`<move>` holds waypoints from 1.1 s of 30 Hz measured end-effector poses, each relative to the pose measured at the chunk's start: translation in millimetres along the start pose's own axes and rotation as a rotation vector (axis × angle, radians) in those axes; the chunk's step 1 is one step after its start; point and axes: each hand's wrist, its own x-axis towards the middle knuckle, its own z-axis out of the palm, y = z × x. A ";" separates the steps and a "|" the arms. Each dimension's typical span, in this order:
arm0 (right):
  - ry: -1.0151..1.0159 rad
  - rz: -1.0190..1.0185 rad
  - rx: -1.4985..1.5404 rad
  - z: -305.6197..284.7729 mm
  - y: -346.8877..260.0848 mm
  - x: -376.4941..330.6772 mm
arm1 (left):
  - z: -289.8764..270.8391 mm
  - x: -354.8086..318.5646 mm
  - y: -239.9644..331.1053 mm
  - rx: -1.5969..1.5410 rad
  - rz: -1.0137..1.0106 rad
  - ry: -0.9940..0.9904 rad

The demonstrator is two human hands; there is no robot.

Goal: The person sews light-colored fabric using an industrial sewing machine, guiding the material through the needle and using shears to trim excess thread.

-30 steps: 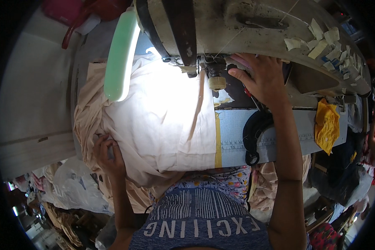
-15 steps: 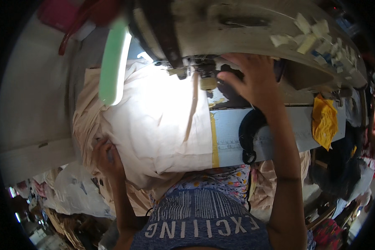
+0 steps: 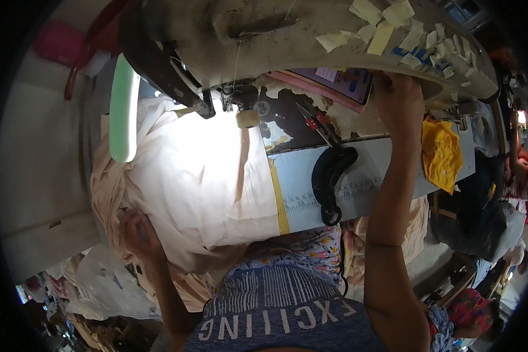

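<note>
Beige cloth (image 3: 188, 205) lies spread under the sewing machine's needle area, brightly lit, with its left side bunched in folds. At that bunched side my left hand (image 3: 139, 234) has its fingers curled into the fabric. My right hand (image 3: 398, 97) reaches beneath the sewing machine (image 3: 276, 41) arm, beside a tablet-like device (image 3: 340, 85) in a pink case. Its fingertips are shaded and partly hidden, so any hold is unclear. Small snips (image 3: 315, 122) with red marks lie on the machine bed, touching a black curved handle-like piece (image 3: 328, 176) with a ring at its end.
A green-edged lamp (image 3: 123, 111) hangs at the left of the cloth. A yellow cloth (image 3: 443, 154) drapes over the table's right side. Tape scraps (image 3: 381, 38) cover the machine's top. A measuring scale (image 3: 302, 202) runs along the blue table edge. Plastic bags and fabric lie below.
My right hand has moved right, away from the needle area to under the machine arm, uncovering the snips and device. My left hand stays at the bunched cloth. The view has shifted.
</note>
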 end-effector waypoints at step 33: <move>-0.064 -0.263 0.170 19.5 2.8 1.0 | 3.4 2.0 -0.2 -0.018 -0.003 0.038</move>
